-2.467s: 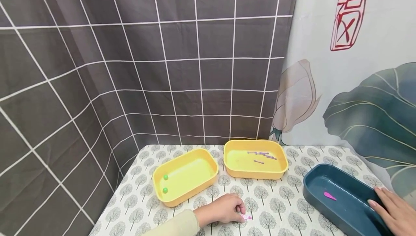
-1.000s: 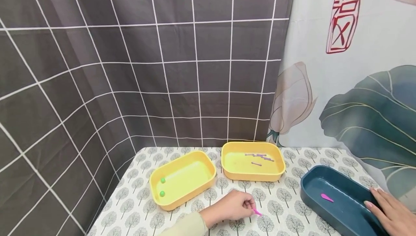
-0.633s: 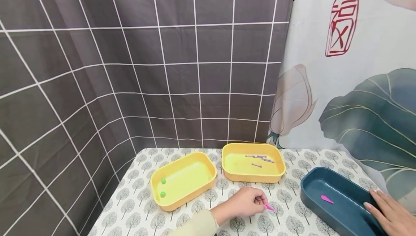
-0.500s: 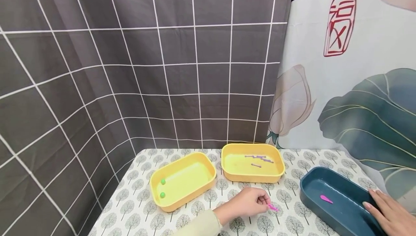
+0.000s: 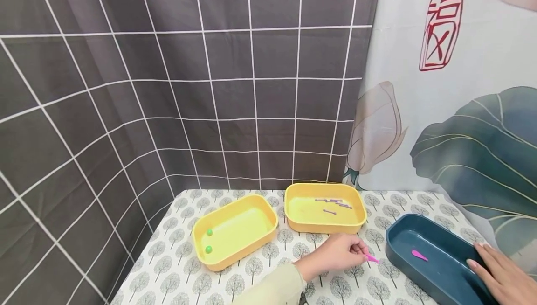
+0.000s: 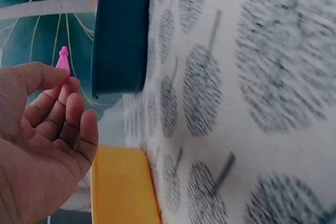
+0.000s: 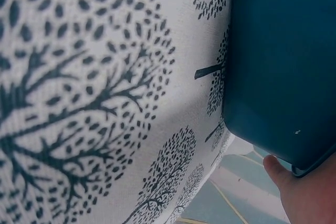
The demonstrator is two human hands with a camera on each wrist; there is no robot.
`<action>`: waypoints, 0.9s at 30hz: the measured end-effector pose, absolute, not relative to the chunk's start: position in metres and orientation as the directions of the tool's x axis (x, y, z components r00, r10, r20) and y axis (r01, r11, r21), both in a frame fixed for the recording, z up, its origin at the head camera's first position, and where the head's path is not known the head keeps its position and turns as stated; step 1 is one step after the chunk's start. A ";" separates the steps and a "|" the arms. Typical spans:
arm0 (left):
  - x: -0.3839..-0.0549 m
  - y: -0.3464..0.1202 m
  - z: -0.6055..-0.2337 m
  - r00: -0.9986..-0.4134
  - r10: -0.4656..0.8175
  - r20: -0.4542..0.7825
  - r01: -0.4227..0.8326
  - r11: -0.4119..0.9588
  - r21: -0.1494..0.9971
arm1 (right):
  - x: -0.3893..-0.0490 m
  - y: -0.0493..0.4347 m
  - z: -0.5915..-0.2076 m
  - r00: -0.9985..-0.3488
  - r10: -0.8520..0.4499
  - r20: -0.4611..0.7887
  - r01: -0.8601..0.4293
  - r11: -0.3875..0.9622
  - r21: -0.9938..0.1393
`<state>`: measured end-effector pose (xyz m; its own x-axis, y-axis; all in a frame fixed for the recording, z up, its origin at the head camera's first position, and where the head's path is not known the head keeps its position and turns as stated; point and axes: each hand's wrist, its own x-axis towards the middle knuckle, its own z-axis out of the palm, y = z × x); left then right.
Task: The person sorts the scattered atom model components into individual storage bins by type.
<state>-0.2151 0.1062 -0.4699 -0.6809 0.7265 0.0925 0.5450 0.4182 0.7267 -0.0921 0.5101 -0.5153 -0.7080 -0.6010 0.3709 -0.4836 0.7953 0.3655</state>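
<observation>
My left hand (image 5: 346, 251) pinches a small pink teardrop-shaped plastic piece (image 5: 371, 258) between thumb and index finger, above the cloth, left of the dark blue tray (image 5: 400, 249). In the left wrist view, the knobbed narrow end of the pink piece (image 6: 63, 56) sticks out beyond the fingertips, and the other fingers are loosely curled. Another pink teardrop-shaped piece (image 5: 419, 255) lies inside the blue tray. My right hand (image 5: 503, 272) rests with extended fingers at that tray's right rim. The right wrist view shows the right thumb (image 7: 278, 174) by the blue tray's edge (image 7: 262, 148).
One yellow tray (image 5: 253, 247) at left holds two green balls (image 5: 209, 240). A second yellow tray (image 5: 325, 227) at the back holds several thin purple sticks (image 5: 329, 211). Tree-print cloth (image 5: 235, 286) covers the table, with a dark checked curtain (image 5: 235, 100) behind.
My left hand has lifted the pink piece from the cloth and carried it right, toward the blue tray. The right hand stays at the blue tray's rim.
</observation>
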 end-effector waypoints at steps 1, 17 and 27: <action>-0.215 0.110 -0.469 -0.681 0.726 0.094 0.546 0.419 0.725 | -0.092 0.511 -0.516 -0.709 -0.599 0.373 -0.483 0.797 0.363; -0.210 0.159 -0.466 -0.638 0.758 0.137 0.632 0.414 0.655 | -0.090 0.511 -0.515 -0.680 -0.609 0.408 -0.509 0.793 0.336; -0.202 0.192 -0.458 -0.688 0.719 0.096 0.608 0.499 0.618 | -0.088 0.507 -0.515 -0.701 -0.594 0.394 -0.497 0.804 0.328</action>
<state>-0.2016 0.1921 -0.4580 -0.6882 0.7192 0.0958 0.6076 0.4992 0.6178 -0.0883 0.5071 -0.5148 -0.7014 -0.5940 0.3940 -0.4966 0.8037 0.3277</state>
